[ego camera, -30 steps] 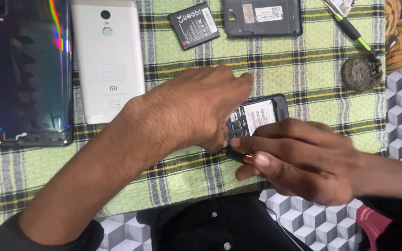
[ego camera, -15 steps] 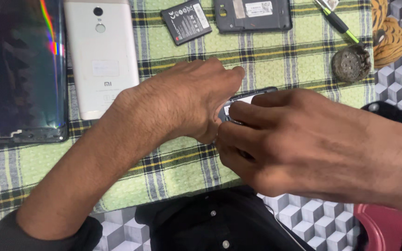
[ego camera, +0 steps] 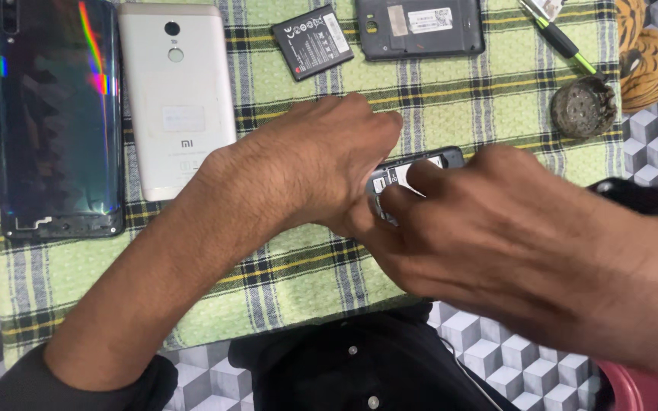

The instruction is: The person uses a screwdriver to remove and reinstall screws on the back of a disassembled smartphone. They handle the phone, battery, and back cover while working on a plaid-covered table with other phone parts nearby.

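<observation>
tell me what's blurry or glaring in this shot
Head view: the right hand is smeared by motion blur, while the left hand stays fairly sharp; a rainbow glare streaks the dark glossy phone back; the light is soft and even on the green checked cloth, with faint shadows.

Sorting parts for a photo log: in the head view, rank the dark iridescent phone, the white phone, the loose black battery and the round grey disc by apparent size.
1. dark iridescent phone
2. white phone
3. loose black battery
4. round grey disc, close to the battery, so unsure

You get bright, even light; your right hand [ego camera: 512, 251] is motion-blurred, and rainbow glare streaks the dark phone back [ego camera: 59, 122].
</observation>
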Action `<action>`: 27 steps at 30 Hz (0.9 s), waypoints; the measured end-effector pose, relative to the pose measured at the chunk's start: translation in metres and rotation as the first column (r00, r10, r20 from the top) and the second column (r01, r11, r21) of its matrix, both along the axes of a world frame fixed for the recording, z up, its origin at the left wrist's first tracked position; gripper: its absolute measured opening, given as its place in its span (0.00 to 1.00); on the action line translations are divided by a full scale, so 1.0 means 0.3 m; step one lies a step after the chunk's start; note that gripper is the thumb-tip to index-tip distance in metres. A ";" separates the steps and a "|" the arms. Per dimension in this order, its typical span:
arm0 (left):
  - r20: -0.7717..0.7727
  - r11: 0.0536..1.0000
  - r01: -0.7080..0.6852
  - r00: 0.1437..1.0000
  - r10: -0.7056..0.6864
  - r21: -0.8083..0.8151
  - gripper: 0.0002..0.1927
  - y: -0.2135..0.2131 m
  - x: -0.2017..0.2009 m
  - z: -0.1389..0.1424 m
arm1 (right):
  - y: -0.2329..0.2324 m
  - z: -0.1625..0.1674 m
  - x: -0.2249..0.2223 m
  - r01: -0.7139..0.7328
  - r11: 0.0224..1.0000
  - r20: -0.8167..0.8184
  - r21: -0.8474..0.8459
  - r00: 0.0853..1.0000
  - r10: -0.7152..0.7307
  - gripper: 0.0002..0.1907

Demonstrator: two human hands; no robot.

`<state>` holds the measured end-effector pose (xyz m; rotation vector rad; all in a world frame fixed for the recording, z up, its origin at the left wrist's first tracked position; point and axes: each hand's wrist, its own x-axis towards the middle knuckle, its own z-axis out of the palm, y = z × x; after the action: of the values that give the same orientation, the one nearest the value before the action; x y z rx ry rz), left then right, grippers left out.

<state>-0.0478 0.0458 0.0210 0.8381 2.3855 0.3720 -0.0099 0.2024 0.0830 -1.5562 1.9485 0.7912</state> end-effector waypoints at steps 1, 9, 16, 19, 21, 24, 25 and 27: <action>-0.016 1.000 0.003 1.000 -0.003 0.015 0.29 -0.002 0.001 0.001 | -0.003 0.002 -0.002 0.012 0.995 0.042 0.101 0.999 -0.016 0.11; 0.039 0.999 -0.028 0.999 0.029 -0.026 0.18 0.000 -0.003 0.018 | -0.025 -0.016 0.029 -0.002 0.996 0.024 -0.092 1.000 0.004 0.05; -0.115 0.984 -0.048 0.991 0.068 0.173 0.17 -0.018 0.009 -0.016 | -0.031 -0.036 0.031 0.126 0.988 -0.065 0.086 0.991 -0.121 0.07; -0.152 0.998 0.048 0.987 -0.042 0.037 0.26 -0.020 0.016 -0.028 | -0.031 -0.042 0.054 0.028 1.000 0.046 -0.005 0.999 -0.028 0.07; -0.159 0.999 0.044 0.986 -0.043 0.003 0.27 -0.017 0.014 -0.031 | -0.031 -0.048 0.072 -0.008 1.000 0.107 -0.028 0.994 0.011 0.07; -0.100 0.999 0.022 0.995 -0.025 -0.026 0.22 -0.015 0.008 -0.028 | -0.032 -0.054 0.078 -0.032 0.991 0.052 -0.133 0.998 0.039 0.04; -0.065 0.999 0.015 0.998 -0.017 -0.031 0.20 -0.016 0.009 -0.026 | -0.030 -0.053 0.076 -0.026 0.981 -0.006 -0.192 1.000 0.025 0.03; -0.112 1.000 0.000 0.994 0.004 0.029 0.21 -0.020 0.012 -0.021 | -0.030 -0.050 0.066 0.046 0.976 -0.052 -0.212 0.997 -0.058 0.04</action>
<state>-0.0441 0.0398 0.0148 0.8909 2.4894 0.3697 0.0099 0.1935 0.0682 -1.6100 2.1660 0.6302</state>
